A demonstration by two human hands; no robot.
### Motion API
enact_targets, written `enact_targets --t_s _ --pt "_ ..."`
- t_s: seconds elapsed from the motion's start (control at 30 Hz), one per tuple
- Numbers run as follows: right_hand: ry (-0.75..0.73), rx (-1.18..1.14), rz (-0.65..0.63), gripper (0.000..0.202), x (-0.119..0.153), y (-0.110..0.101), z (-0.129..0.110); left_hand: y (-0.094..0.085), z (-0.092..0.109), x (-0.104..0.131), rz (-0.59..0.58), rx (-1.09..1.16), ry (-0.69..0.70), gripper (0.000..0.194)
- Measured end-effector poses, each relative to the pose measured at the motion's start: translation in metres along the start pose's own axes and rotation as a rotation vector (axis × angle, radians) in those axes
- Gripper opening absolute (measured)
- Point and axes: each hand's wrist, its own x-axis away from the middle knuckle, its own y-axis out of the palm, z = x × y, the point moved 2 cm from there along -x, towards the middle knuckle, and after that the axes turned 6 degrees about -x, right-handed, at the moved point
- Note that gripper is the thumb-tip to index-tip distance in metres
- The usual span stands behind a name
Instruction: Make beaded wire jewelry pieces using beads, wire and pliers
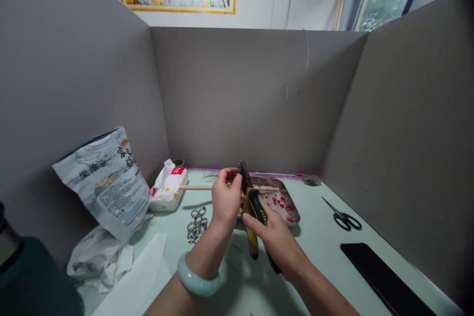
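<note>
My right hand (274,231) is wrapped round the yellow and dark green handles of a pair of pliers (255,202). Their dark jaws point up and away, right beside the fingertips of my left hand (226,193). Those fingertips are pinched together at the jaws; whatever small thing is between them is too small to make out. A thin wooden stick (196,187) runs crosswise behind my left hand and the pliers. Behind my hands, a metal tray (292,202) holds red, purple and clear beads, partly hidden. Left of my wrist lies a cluster of silvery rings with red stones (196,225).
Scissors (344,219) and a black flat object (385,276) lie at right. A tissue pack (168,187), a white pouch (111,182), crumpled white cloth (99,259) and a dark green bottle (37,276) stand left. Grey panels (237,98) enclose the table on three sides.
</note>
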Motion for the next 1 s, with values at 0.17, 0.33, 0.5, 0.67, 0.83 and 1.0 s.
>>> enact_targets --t_s 0.17,0.33,0.5,0.67,0.83,1.0 --pt "0.076 0.004 -0.032 0.043 0.0 -0.015 0.001 -0.001 0.006 -0.003 -0.114 0.155 -0.131 0.019" --pt "0.084 0.059 -0.134 0.046 0.001 -0.035 -0.01 -0.012 0.016 -0.005 -0.214 0.095 -0.159 0.025" --pt "0.015 0.071 -0.246 0.052 0.0 -0.042 -0.017 -0.021 0.024 -0.004 -0.323 0.04 -0.15 0.025" --pt "-0.01 0.094 -0.258 0.05 0.002 -0.041 -0.016 -0.022 0.033 0.0 -0.325 0.01 -0.131 0.017" --pt "-0.005 0.093 -0.254 0.045 0.005 -0.039 -0.015 -0.023 0.042 0.004 -0.273 -0.124 -0.113 0.006" --pt "0.014 0.157 -0.26 0.041 0.006 -0.039 -0.014 -0.03 0.048 0.004 -0.321 -0.257 -0.12 0.004"
